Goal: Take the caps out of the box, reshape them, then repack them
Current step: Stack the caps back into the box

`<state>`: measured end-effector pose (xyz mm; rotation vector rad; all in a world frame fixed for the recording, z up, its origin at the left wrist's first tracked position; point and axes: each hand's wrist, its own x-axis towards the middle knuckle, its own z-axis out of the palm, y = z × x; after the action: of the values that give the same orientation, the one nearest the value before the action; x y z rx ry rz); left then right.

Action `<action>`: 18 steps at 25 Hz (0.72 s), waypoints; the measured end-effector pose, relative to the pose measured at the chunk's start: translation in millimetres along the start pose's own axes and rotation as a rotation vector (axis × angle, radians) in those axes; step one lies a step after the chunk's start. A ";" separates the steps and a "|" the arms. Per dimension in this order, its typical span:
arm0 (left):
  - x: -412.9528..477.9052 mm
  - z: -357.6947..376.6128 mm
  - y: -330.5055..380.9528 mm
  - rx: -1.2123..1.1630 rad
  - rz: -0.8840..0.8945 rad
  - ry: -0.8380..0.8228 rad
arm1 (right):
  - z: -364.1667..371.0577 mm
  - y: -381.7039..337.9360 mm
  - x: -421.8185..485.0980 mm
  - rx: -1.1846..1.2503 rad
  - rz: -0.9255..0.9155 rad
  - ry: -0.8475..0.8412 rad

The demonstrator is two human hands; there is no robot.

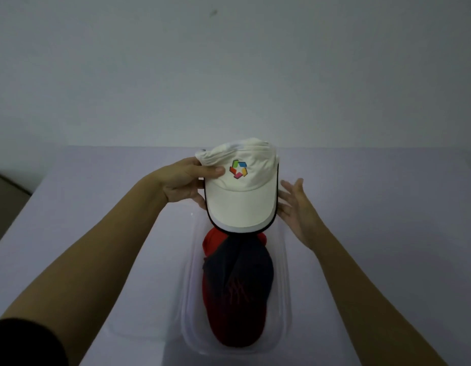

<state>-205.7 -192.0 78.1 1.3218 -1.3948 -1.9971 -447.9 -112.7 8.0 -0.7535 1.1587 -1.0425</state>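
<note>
My left hand point(184, 180) grip holds the white cap point(239, 191) by its crown, brim toward me; right hand point(295, 207) open, nearer the brim edge, box point(284, 286) below

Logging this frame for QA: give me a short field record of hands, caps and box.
left hand: grips the white cap at its crown side, thumb on top
right hand: open, fingers spread beside the brim, contact unclear
white cap: held above the box, brim toward the camera, crown crumpled
clear box: on the table, lidless
navy cap: in the box, on the red cap
</note>
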 end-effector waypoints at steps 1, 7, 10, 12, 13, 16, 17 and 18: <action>-3.2 -12.0 0.7 -0.006 0.036 0.004 | 0.6 5.5 0.1 -0.063 0.092 -0.034; 4.2 -42.2 1.0 -0.068 0.134 0.094 | 16.9 28.4 12.3 -0.910 0.463 -0.441; 17.1 -36.4 -16.7 -0.035 0.171 0.155 | 24.8 36.2 18.0 -1.027 0.434 -0.472; 22.8 -31.9 -32.9 -0.013 0.217 0.188 | 23.9 39.6 12.2 -1.062 0.366 -0.496; 24.7 -29.8 -40.5 -0.002 0.243 0.189 | 23.0 39.9 6.0 -1.078 0.329 -0.510; 27.1 -22.1 -60.4 0.058 0.277 0.135 | 24.9 36.5 -16.6 -1.082 0.167 -0.541; 27.9 -19.5 -66.8 0.082 0.261 0.103 | 26.1 35.1 -22.9 -1.072 0.109 -0.551; 28.8 -16.6 -73.1 0.099 0.233 0.068 | 27.3 35.3 -28.2 -1.069 0.069 -0.559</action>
<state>-191.0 -189.2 -0.8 1.1941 -1.5547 -1.7366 -414.1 -74.8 -6.4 -1.6875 1.1780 -0.0316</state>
